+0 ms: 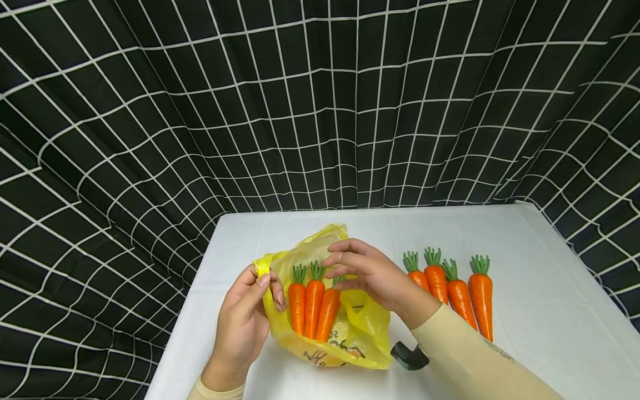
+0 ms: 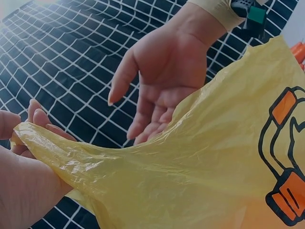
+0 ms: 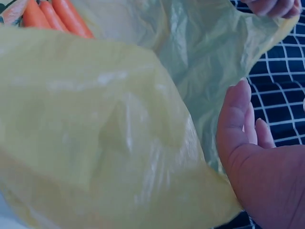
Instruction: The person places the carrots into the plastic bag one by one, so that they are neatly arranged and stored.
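A yellow plastic bag [image 1: 367,328] lies on the table with its mouth spread, and several orange carrots [image 1: 314,303] with green tops show inside it. My left hand [image 1: 245,316] pinches the bag's left handle between thumb and fingers; the left wrist view also shows this grip on the bag [image 2: 157,181]. Over the bag's opening hovers my right hand [image 1: 370,272], fingers loosely spread and nothing held. Its fingertips partly cover the top of the rightmost bagged carrot. In the right wrist view the right hand [image 3: 262,167] is beside the bag's edge [image 3: 119,124].
Several more carrots [image 1: 460,294] lie side by side on the white table [image 1: 540,266], right of the bag, partly behind my right forearm. A dark device [image 1: 410,355] shows at the right wrist. Black curtains with a white grid [image 1: 320,111] enclose the table's back and sides.
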`<state>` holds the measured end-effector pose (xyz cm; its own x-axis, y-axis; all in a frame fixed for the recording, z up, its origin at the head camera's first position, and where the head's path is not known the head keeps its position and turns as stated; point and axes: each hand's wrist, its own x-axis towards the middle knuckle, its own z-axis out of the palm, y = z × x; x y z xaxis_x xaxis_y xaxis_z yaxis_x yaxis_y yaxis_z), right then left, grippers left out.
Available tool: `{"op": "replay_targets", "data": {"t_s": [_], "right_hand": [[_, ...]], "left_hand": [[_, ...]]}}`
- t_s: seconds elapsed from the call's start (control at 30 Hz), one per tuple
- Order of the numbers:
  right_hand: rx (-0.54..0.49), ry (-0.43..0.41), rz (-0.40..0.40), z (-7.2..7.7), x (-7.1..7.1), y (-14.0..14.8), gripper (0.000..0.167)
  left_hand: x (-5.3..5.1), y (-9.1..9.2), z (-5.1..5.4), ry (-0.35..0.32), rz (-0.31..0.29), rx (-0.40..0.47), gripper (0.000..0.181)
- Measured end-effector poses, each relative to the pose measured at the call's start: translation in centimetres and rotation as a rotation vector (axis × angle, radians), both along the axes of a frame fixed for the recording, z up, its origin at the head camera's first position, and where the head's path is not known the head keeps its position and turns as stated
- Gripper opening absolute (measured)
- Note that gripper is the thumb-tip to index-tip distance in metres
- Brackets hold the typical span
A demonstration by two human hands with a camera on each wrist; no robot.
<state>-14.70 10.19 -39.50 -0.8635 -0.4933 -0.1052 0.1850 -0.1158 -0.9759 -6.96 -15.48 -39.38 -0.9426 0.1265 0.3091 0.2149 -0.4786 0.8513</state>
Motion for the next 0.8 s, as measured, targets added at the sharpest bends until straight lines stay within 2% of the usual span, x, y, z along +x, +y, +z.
{"op": "replay_targets", "data": {"t_s": [0.43,0.8], "right_hand": [[-0.002,0.027,-0.020,0.8,0.2,2.7,0.043],[-0.008,0.020,-0.048,0.5,0.4,4.5,0.044]], "left_hand": [[-0.1,0.0,0.0,0.003,-0.006,0.007,0.018],[-0.1,0.0,0.2,0.008,0.005,0.001,0.018]]}}
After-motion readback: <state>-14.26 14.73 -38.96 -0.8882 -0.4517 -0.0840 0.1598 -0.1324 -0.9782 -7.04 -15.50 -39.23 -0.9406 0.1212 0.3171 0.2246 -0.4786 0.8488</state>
